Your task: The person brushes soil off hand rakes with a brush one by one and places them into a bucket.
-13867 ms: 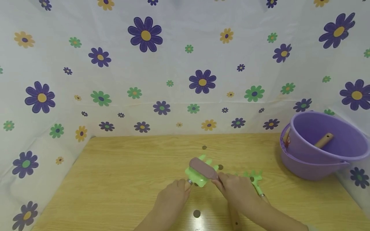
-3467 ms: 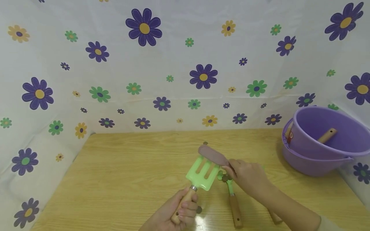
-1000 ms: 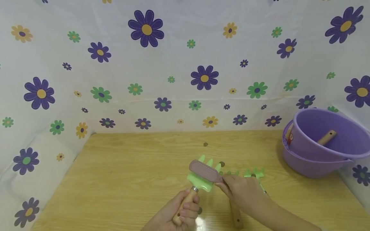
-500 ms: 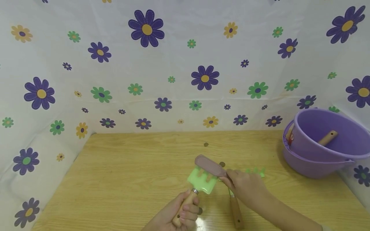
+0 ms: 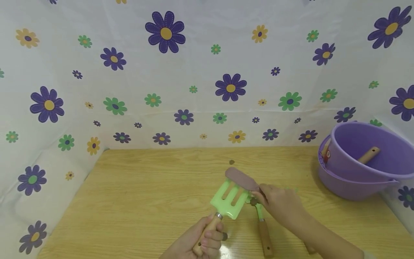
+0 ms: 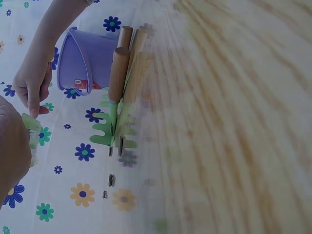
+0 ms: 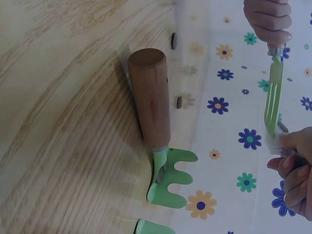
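Observation:
My left hand [image 5: 202, 235] grips the wooden handle of a light green garden hand fork [image 5: 228, 201], its tines pointing up and away to the right. My right hand [image 5: 283, 203] pinches the handle end of a brush with a flat mauve back [image 5: 240, 178]. That brush lies crosswise at the tine tips. Seen edge-on in the right wrist view, the fork [image 7: 274, 95] meets pale bristles [image 7: 274, 141] under the brush, partly blurred. Below my right hand a small green rake with a wooden handle [image 5: 265, 237] lies on the table; my right forearm mostly covers another wooden-handled tool [image 5: 309, 247].
A tilted purple bucket [image 5: 352, 187] stands at the back right, with a wooden handle [image 5: 369, 155] inside. Several small dark flat pieces [image 5: 231, 162] lie about the wooden table [image 5: 136, 201]. A flower-printed cloth [image 5: 194, 72] hangs behind and at the sides.
Over the last second the brush has slid up and right from the middle of the fork to its tine tips, my right hand moving along. My left hand keeps the fork nearly still.

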`<action>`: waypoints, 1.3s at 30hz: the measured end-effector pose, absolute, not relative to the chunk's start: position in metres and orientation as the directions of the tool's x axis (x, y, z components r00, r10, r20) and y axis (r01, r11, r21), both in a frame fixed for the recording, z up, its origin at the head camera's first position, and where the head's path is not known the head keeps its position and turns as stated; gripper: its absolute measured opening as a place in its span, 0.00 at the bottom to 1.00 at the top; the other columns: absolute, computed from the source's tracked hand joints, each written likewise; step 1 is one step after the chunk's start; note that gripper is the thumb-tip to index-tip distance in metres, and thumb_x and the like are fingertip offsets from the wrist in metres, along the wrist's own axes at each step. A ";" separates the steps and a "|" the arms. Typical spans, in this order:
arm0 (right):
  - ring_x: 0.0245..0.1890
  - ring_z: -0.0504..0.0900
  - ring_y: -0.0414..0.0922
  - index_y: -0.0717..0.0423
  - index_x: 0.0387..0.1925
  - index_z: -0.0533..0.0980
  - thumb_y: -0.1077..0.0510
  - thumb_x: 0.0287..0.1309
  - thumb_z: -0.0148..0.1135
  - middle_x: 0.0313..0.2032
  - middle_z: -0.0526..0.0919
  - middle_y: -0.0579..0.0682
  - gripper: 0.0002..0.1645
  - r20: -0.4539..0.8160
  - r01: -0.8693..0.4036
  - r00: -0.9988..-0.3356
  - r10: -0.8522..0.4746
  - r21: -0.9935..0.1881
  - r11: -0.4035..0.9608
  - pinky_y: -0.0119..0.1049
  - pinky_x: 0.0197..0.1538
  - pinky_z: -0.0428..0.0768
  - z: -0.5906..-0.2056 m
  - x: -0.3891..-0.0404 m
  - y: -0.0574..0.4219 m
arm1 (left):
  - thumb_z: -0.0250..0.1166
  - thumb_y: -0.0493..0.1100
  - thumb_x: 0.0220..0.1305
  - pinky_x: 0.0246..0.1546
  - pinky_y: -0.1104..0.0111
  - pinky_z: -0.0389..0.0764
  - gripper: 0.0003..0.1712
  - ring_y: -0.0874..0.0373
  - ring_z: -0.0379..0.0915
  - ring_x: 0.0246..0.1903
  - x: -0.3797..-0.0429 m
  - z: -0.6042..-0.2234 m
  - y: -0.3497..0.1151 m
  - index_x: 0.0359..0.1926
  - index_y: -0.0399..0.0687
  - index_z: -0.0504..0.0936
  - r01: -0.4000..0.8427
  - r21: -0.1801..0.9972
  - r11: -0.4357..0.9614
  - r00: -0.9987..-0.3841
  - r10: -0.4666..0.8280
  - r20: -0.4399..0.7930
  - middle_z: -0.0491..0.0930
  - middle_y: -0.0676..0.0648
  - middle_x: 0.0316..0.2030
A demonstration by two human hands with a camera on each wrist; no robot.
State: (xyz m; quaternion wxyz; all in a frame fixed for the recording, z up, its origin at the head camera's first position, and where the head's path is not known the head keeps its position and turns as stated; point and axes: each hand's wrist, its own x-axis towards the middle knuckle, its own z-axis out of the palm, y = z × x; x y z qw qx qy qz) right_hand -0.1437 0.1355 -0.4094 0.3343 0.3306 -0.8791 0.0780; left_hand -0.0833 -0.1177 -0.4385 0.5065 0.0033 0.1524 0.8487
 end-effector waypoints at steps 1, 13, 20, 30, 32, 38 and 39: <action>0.09 0.68 0.34 0.59 0.22 0.76 0.39 0.71 0.31 0.14 0.77 0.47 0.38 0.640 -0.630 -0.561 -0.525 0.082 0.773 0.16 0.11 0.54 -0.409 -0.144 0.136 | 0.36 0.53 0.75 0.15 0.88 0.55 0.23 0.74 0.60 0.14 -0.083 -0.438 -0.118 0.33 0.50 0.73 -0.862 0.252 -0.439 -0.484 0.862 -0.153 0.67 0.61 0.17; 0.09 0.63 0.33 0.59 0.21 0.75 0.37 0.70 0.24 0.13 0.75 0.46 0.41 0.640 -0.577 -0.590 -0.492 0.091 0.812 0.19 0.10 0.52 -0.403 -0.149 0.141 | 0.36 0.54 0.75 0.16 0.89 0.55 0.22 0.75 0.59 0.15 -0.083 -0.441 -0.118 0.33 0.52 0.73 -0.835 0.331 -0.438 -0.494 0.863 -0.103 0.68 0.62 0.18; 0.10 0.73 0.38 0.61 0.26 0.78 0.37 0.71 0.26 0.17 0.81 0.50 0.42 0.631 -0.576 -0.607 -0.483 0.070 0.815 0.20 0.10 0.60 -0.396 -0.145 0.140 | 0.38 0.55 0.75 0.16 0.89 0.56 0.22 0.75 0.60 0.16 -0.084 -0.443 -0.118 0.34 0.51 0.75 -0.846 0.296 -0.444 -0.489 0.867 -0.095 0.68 0.62 0.18; 0.08 0.62 0.31 0.59 0.22 0.75 0.40 0.72 0.28 0.13 0.75 0.45 0.39 0.690 -0.639 -0.504 -0.519 0.106 0.762 0.16 0.11 0.49 -0.387 -0.132 0.131 | 0.39 0.53 0.75 0.18 0.91 0.57 0.22 0.76 0.61 0.16 -0.085 -0.445 -0.117 0.34 0.50 0.75 -0.836 0.291 -0.465 -0.509 0.855 -0.097 0.68 0.62 0.18; 0.08 0.64 0.32 0.58 0.23 0.75 0.40 0.72 0.28 0.14 0.76 0.45 0.38 0.692 -0.643 -0.498 -0.522 0.110 0.758 0.16 0.11 0.50 -0.386 -0.128 0.129 | 0.38 0.53 0.75 0.18 0.91 0.58 0.22 0.75 0.62 0.16 -0.086 -0.445 -0.117 0.34 0.50 0.75 -0.836 0.288 -0.468 -0.511 0.854 -0.095 0.69 0.62 0.18; 0.09 0.72 0.34 0.59 0.26 0.77 0.40 0.73 0.30 0.16 0.80 0.46 0.37 0.700 -0.678 -0.461 -0.546 0.120 0.725 0.15 0.10 0.53 -0.386 -0.116 0.119 | 0.38 0.54 0.75 0.17 0.89 0.56 0.23 0.74 0.62 0.15 -0.087 -0.443 -0.115 0.34 0.49 0.75 -0.848 0.248 -0.469 -0.507 0.854 -0.120 0.69 0.60 0.18; 0.09 0.72 0.33 0.59 0.26 0.77 0.41 0.73 0.31 0.16 0.80 0.46 0.36 0.703 -0.687 -0.453 -0.549 0.117 0.717 0.15 0.10 0.53 -0.385 -0.114 0.117 | 0.37 0.54 0.75 0.18 0.90 0.56 0.23 0.74 0.61 0.15 -0.087 -0.443 -0.115 0.34 0.50 0.75 -0.848 0.249 -0.469 -0.508 0.853 -0.122 0.68 0.61 0.18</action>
